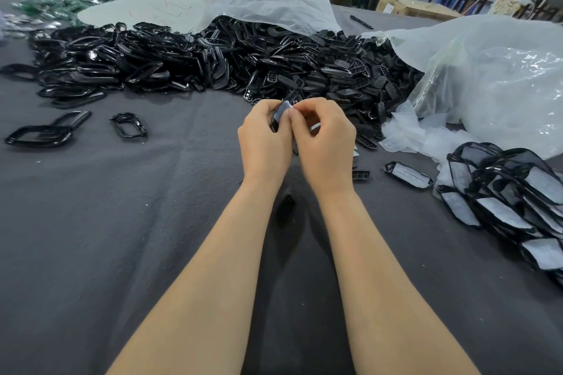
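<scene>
Centrally, above the grey surface point(122, 222), both hands meet. The left hand point(265, 143) grips a black part point(274, 125), fingers curled round it. The right hand point(324, 143) pinches the grey pad point(282, 109) on that part at its top edge. A heap point(213, 61) of black pieces lies at twelve o'clock, white bags point(493, 76) at one to two o'clock, a stack point(511, 192) of padded pieces at three o'clock, and loose frames point(128, 125) at nine o'clock.

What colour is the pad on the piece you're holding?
Pale grey pad on a glossy black piece; the head view shows it best.
</scene>
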Demonstrator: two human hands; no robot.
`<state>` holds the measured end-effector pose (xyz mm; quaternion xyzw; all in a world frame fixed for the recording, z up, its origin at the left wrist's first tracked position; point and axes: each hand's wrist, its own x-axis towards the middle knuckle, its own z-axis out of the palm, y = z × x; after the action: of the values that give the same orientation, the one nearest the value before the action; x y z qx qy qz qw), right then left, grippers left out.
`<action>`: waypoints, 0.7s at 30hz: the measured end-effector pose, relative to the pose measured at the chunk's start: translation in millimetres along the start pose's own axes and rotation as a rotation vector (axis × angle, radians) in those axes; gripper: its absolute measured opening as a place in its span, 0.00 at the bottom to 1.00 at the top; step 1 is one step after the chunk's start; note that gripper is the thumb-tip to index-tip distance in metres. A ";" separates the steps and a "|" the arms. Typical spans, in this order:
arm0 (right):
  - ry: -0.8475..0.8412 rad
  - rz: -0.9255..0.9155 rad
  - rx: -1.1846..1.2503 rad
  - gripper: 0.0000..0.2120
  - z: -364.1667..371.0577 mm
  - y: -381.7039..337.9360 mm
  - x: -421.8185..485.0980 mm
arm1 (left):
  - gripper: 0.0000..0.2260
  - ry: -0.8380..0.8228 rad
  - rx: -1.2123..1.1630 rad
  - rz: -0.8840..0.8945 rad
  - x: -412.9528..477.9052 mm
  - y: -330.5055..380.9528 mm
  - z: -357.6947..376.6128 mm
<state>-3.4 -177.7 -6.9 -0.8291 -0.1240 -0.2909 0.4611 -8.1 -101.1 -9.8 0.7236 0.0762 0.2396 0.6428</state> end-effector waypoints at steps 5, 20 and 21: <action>0.023 -0.042 -0.023 0.03 2.3 -2.7 -2.4 | 0.11 0.010 -0.006 0.012 -1.0 2.5 -0.5; 0.089 0.082 0.098 0.04 -4.7 -0.6 5.1 | 0.07 -0.030 0.000 0.129 -3.7 0.0 0.8; 0.079 0.110 0.106 0.04 -6.2 0.8 6.4 | 0.07 -0.042 0.013 0.150 -4.2 -0.5 1.1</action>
<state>-0.3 -183.7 -1.1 -0.7968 -0.0754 -0.2906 0.5243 -11.2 -103.8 -11.3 0.7362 0.0099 0.2716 0.6198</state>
